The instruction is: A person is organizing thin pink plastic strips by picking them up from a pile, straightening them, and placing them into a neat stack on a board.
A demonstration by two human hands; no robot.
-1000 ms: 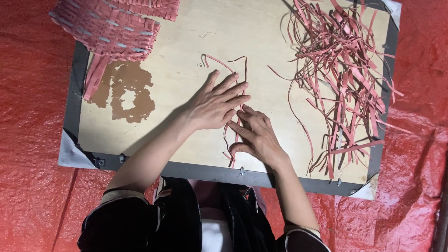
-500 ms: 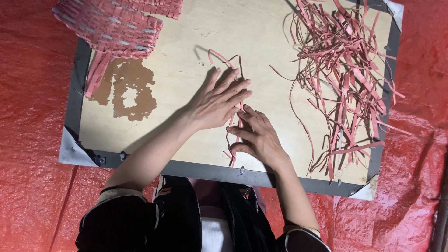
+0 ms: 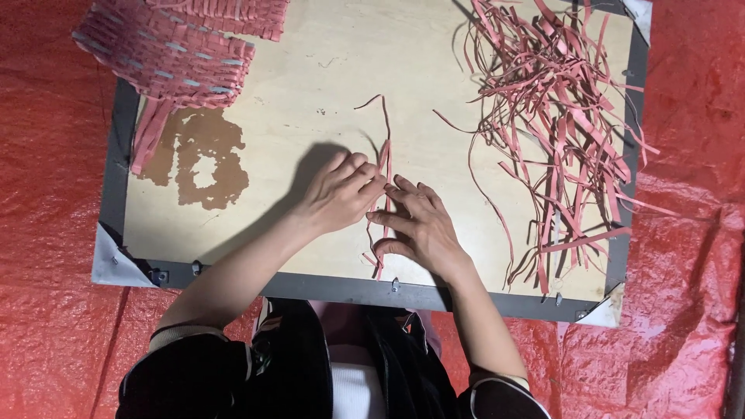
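A few thin pink strips (image 3: 385,147) lie lengthwise on the pale wooden board (image 3: 310,70), their far ends curling. My left hand (image 3: 337,194) has its fingers curled and pinches these strips near the middle. My right hand (image 3: 419,225) lies flat beside it, fingers pressing the same strips down onto the board, thumb hooked around their near ends.
A loose heap of pink strips (image 3: 555,116) covers the board's right side. A partly woven pink basket (image 3: 171,46) sits at the far left corner, above a brown stain (image 3: 198,159). The board has a dark metal frame (image 3: 341,287) and rests on a red tarp (image 3: 46,233).
My left hand went from flat with spread fingers to curled and pinching the strips. The strips now lie straighter between both hands.
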